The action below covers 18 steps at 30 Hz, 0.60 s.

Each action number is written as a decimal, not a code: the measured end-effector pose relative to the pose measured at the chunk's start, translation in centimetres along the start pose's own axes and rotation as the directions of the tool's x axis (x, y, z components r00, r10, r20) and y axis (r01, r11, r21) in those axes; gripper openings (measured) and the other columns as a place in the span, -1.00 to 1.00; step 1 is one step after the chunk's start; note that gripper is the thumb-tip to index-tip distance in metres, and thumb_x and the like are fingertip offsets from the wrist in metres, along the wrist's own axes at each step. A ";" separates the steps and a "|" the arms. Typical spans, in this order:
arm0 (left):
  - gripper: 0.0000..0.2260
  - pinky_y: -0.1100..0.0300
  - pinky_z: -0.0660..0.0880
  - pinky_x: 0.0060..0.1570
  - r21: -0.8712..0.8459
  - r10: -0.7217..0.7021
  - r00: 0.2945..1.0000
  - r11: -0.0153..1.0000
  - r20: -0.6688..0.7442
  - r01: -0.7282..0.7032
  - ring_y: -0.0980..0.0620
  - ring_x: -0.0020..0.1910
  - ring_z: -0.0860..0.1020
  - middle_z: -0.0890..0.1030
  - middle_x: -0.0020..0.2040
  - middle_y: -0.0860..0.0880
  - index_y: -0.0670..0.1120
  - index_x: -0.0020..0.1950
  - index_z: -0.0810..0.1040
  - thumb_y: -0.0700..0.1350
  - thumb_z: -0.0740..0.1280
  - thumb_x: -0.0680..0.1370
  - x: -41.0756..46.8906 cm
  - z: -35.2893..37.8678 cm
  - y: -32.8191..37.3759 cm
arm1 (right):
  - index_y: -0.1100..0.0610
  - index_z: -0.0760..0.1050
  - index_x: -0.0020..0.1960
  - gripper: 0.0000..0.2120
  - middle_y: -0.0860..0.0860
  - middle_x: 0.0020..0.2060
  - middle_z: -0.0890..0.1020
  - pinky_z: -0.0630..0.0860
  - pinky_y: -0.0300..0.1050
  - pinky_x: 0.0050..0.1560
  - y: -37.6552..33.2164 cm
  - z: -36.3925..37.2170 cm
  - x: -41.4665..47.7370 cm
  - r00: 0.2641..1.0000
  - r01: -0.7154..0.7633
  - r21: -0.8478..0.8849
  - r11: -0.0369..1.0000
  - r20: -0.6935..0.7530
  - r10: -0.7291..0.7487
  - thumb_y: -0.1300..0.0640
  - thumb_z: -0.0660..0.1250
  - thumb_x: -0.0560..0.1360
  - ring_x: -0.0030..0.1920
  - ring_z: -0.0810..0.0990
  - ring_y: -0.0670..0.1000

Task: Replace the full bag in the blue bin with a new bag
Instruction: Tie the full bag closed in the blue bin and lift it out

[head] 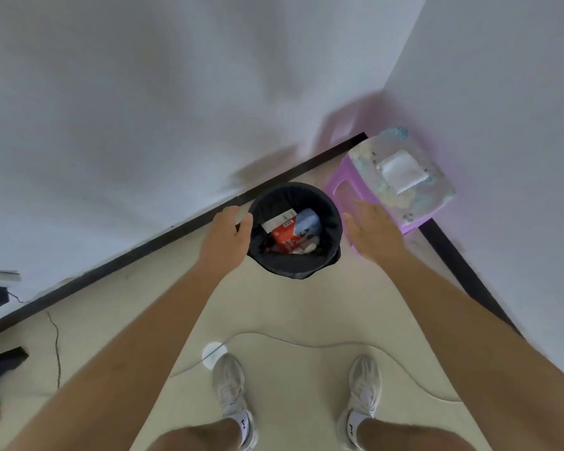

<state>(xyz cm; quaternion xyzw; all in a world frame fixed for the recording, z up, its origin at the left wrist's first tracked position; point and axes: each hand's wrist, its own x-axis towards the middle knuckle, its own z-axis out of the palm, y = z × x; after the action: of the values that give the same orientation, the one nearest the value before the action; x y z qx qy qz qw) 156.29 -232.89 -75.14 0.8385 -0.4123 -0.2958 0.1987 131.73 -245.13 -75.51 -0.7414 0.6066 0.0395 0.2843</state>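
Observation:
The bin (293,265) stands on the floor near the wall corner, lined with a black bag (331,222) folded over its rim. Inside lie a red carton (285,239), a white box and blue paper. My left hand (227,236) is at the bin's left rim, fingers curled toward the bag edge; whether it grips the bag is unclear. My right hand (372,232) hovers open just right of the bin, not touching it. A folded white bag (401,172) rests on the purple stool (349,187).
White walls with a dark baseboard (144,252) meet in a corner behind the bin. A thin cable (306,343) runs across the beige floor in front of my shoes (232,395). Dark objects lie at the left edge.

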 end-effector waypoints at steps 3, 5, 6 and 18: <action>-0.67 0.05 0.43 0.00 -0.143 -0.091 0.991 0.987 -0.097 0.077 -0.05 0.04 0.52 0.52 0.02 0.00 -0.12 0.11 0.47 0.08 0.08 0.61 2.0 8.3 -6.0 | 0.13 0.24 0.51 -0.45 0.15 0.44 0.38 0.35 0.14 0.33 4.3 8.6 3.2 0.993 -0.090 0.242 0.966 -0.057 0.106 -0.14 0.12 0.63 0.40 0.40 0.19; -0.72 0.01 0.46 0.12 -0.309 -0.241 0.942 0.937 -0.233 0.163 -0.05 0.09 0.51 0.53 0.12 -0.06 -0.10 0.13 0.48 0.04 0.10 0.62 3.4 12.7 -9.6 | 0.13 0.12 0.57 -0.36 0.14 0.52 0.30 0.29 0.11 0.41 6.6 13.6 5.4 0.974 -0.173 0.455 0.873 -0.054 0.221 -0.17 0.14 0.62 0.47 0.33 0.17; -0.73 -0.01 0.47 0.13 -0.408 -0.333 0.898 0.891 -0.288 0.199 -0.07 0.09 0.51 0.53 0.12 -0.08 -0.10 0.12 0.47 0.04 0.11 0.62 4.3 14.5 -11.1 | 0.12 0.05 0.60 -0.31 0.13 0.54 0.24 0.25 0.09 0.43 7.7 15.8 6.7 0.954 -0.234 0.569 0.789 -0.021 0.298 -0.19 0.14 0.61 0.50 0.29 0.15; -0.17 -0.10 0.49 0.24 -0.922 -0.272 0.884 -0.197 0.379 0.335 -0.19 0.26 0.56 0.59 0.29 -0.14 -0.11 0.31 0.53 0.51 0.17 0.34 15.3 28.1 -22.4 | -0.21 0.56 0.22 -0.37 -0.16 0.27 0.60 0.21 0.22 0.46 15.9 31.8 18.2 0.917 -0.381 0.911 0.156 0.350 0.193 -0.47 0.22 0.25 0.34 0.49 0.02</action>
<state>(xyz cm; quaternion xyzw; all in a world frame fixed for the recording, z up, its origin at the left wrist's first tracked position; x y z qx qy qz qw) 158.03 -234.73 -114.14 0.4775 0.1532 -0.5559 0.6630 130.90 -247.75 -115.35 -0.2664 0.6025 -0.2370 0.7141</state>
